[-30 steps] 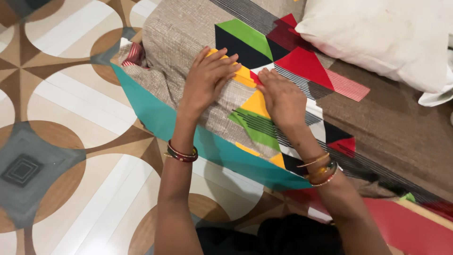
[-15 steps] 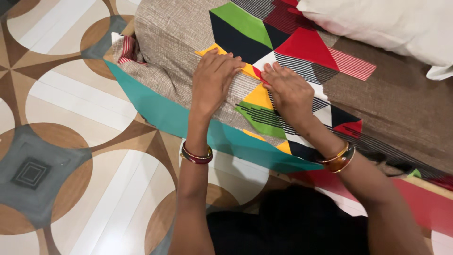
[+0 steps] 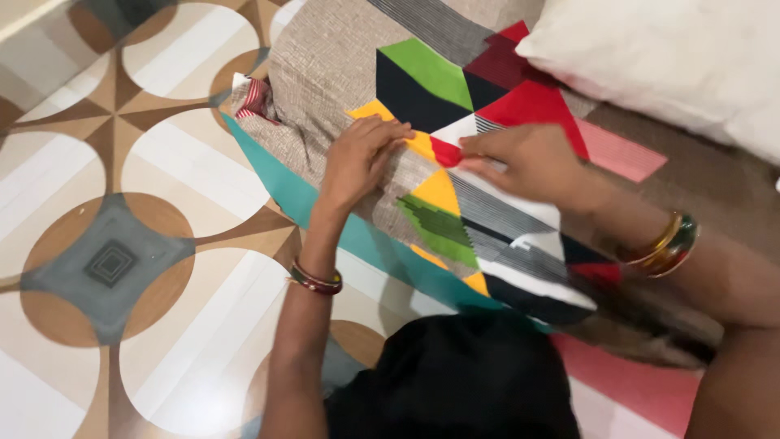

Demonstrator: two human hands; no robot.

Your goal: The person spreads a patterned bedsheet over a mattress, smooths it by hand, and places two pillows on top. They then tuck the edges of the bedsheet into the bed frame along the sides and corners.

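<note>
Pressing flat on the patterned sheet (image 3: 455, 203) draped over the bed edge, the left hand (image 3: 357, 158) is being kept open, while a fold is being pinched by the right hand (image 3: 520, 158). The fold is at risk of slipping loose, being held only lightly. Compared with half a second ago, the right hand is being turned sideways, and the pillow (image 3: 674, 57) beyond is being shown closer.

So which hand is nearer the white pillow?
Right. The right hand rests on the patterned sheet just below the white pillow; the left hand lies farther away, toward the floor side.
</note>
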